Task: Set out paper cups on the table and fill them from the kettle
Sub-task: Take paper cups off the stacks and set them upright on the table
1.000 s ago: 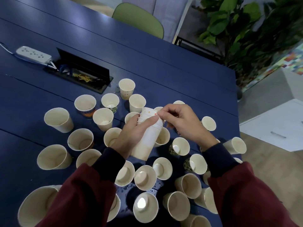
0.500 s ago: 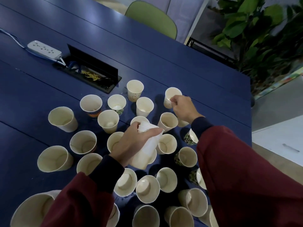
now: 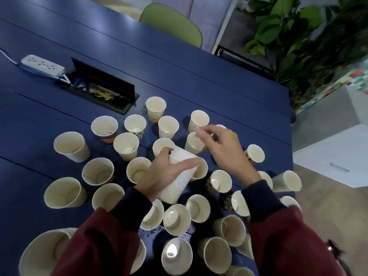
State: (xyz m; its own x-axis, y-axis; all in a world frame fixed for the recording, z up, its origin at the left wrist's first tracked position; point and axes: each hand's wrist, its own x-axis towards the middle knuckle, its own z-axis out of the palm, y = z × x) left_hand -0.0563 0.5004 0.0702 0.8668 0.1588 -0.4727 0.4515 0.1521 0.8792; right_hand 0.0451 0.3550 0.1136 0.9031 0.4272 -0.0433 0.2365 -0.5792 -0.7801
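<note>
Dozens of paper cups (image 3: pixel 125 146) stand mouth-up, crowded over the near right part of the blue table (image 3: pixel 199 76) and out to its right edge. Above the middle of them the left hand (image 3: pixel 165 172) wraps its fingers round a tilted stack of nested cups (image 3: pixel 179 180). The right hand (image 3: pixel 221 148) hovers just beyond the stack, fingers loosely bent and holding nothing, hiding parts of the cups beneath it. A spotted cup (image 3: pixel 199 121) stands free just past its fingertips. Toward the left edge lie an open cable hatch (image 3: pixel 99 90) and a white power strip (image 3: pixel 42 65). A green chair (image 3: pixel 173 26) sits at the far edge, and leafy plants (image 3: pixel 298 40) stand past the far right corner. Half a second ago the right hand was at the spotted cup's rim. It has since let go and drawn back toward the stack, while the left hand has kept its grip.
</note>
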